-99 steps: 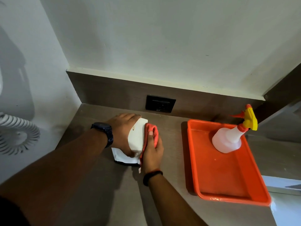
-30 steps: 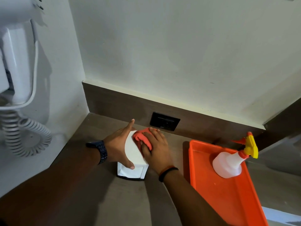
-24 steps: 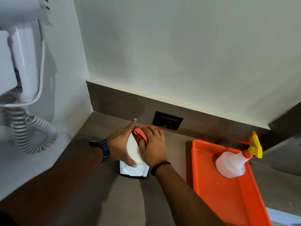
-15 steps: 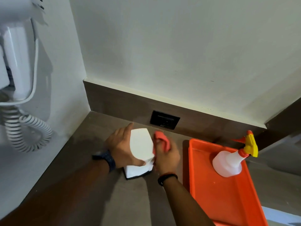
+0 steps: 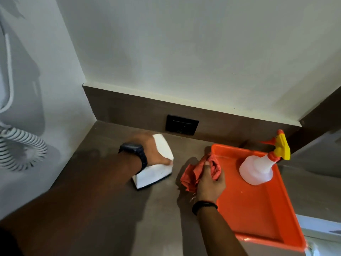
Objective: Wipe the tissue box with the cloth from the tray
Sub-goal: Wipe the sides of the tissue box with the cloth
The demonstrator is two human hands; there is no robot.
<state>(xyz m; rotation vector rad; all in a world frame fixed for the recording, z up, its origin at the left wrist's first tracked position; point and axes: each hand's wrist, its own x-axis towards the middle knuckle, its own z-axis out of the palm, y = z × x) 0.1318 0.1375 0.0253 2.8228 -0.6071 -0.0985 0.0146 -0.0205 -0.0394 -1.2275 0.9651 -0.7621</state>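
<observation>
The white tissue box [image 5: 154, 173] with a dark base stands on the brown counter, left of centre. My left hand [image 5: 151, 152] grips its left side and top, thumb on the near edge. My right hand [image 5: 209, 183] holds the bunched orange-red cloth [image 5: 199, 169] clear of the box, over the counter at the left rim of the orange tray [image 5: 258, 209]. A gap of bare counter separates cloth and box.
A white spray bottle [image 5: 257, 168] with a yellow and orange trigger stands in the tray's far part. A black wall socket [image 5: 181, 124] sits in the dark backsplash. A coiled white cord [image 5: 22, 148] hangs on the left wall.
My right hand has pulled the cloth off the box and moved it right, to the tray's edge. My left hand still holds the box, which has turned slightly on the counter.
</observation>
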